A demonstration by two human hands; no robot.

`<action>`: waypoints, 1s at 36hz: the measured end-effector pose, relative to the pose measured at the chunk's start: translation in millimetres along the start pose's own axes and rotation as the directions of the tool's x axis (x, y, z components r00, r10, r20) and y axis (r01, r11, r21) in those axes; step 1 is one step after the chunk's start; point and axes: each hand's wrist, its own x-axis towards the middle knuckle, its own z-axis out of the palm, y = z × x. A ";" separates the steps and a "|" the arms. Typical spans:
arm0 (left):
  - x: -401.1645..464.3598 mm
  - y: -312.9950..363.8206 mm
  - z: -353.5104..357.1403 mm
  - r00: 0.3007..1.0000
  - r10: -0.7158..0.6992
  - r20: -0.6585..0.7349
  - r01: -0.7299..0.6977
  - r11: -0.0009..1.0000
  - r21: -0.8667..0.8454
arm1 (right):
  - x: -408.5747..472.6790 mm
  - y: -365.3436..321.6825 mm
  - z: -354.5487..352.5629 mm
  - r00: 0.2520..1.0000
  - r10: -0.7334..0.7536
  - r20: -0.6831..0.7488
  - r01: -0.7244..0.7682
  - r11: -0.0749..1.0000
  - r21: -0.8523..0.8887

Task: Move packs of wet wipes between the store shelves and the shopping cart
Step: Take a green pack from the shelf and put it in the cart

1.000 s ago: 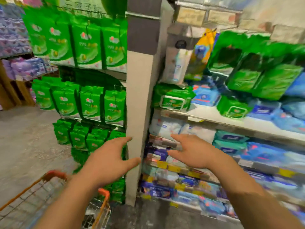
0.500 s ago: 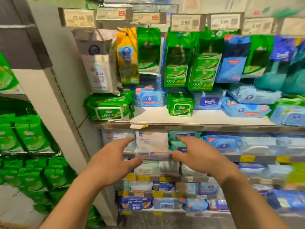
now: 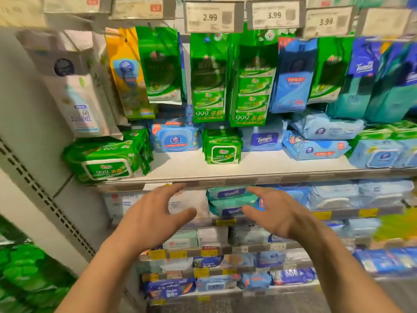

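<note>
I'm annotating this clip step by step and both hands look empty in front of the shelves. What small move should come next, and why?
Probably reach both hands forward to close on the teal Tempo packs stacked just below the white shelf. The left hand and right hand are open and hold nothing, and the stack sits in the gap between them.

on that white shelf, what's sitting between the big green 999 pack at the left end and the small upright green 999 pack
In the head view, a blue wipes pack sits between the big green 999 pack and the small green 999 pack, set further back; the white shelf in front of it is bare.
</note>
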 end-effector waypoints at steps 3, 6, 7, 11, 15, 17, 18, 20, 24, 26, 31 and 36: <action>17.0 -4.7 6.6 1.000 0.010 -0.011 -0.010 0.999 -0.032 | 17.8 2.4 -1.0 1.000 0.007 -0.013 -0.008 1.000 -0.018; 37.7 -12.6 11.3 1.000 0.016 -0.002 -0.016 0.998 -0.068 | 37.7 1.1 -3.5 0.998 0.013 -0.060 -0.015 1.000 -0.022; 45.5 -15.8 12.4 1.000 0.018 0.006 -0.017 0.996 -0.083 | 45.1 0.5 -4.2 0.997 0.011 -0.082 -0.013 1.000 -0.017; 76.1 -28.4 13.1 0.999 0.033 0.001 -0.032 0.984 -0.176 | 72.8 -9.4 -9.0 0.992 -0.002 -0.129 0.008 0.999 0.044; 105.8 -39.2 12.6 0.999 0.038 -0.014 -0.040 0.973 -0.229 | 95.4 -20.9 -13.4 0.976 0.016 -0.219 0.009 0.993 0.115; 117.9 -40.5 12.6 0.999 0.038 0.001 -0.036 0.965 -0.261 | 103.4 -22.8 -12.5 0.961 0.031 -0.274 0.019 0.984 0.175; 123.1 -40.5 13.2 0.999 0.037 0.009 -0.033 0.959 -0.283 | 106.4 -22.5 -11.1 0.955 0.037 -0.295 0.027 0.977 0.211; 131.2 -39.9 16.7 0.999 0.039 0.018 -0.031 0.946 -0.324 | 111.9 -19.8 -7.7 0.944 0.072 -0.323 0.023 0.960 0.278; 144.3 -37.1 24.6 0.999 0.042 0.031 -0.025 0.906 -0.422 | 123.3 -9.7 -2.6 0.938 0.163 -0.305 -0.049 0.936 0.349; 150.8 -36.2 29.4 0.999 0.023 0.032 -0.005 0.877 -0.480 | 129.3 -6.1 -2.3 0.938 0.186 -0.291 -0.070 0.927 0.368; 168.9 -33.0 42.8 0.999 -0.034 0.015 0.037 0.832 -0.554 | 147.1 3.2 0.2 0.942 0.197 -0.272 -0.072 0.910 0.407; 187.9 -24.1 55.4 0.998 -0.056 0.030 0.063 0.800 -0.597 | 168.9 10.6 1.8 0.961 0.165 -0.224 -0.055 0.903 0.427</action>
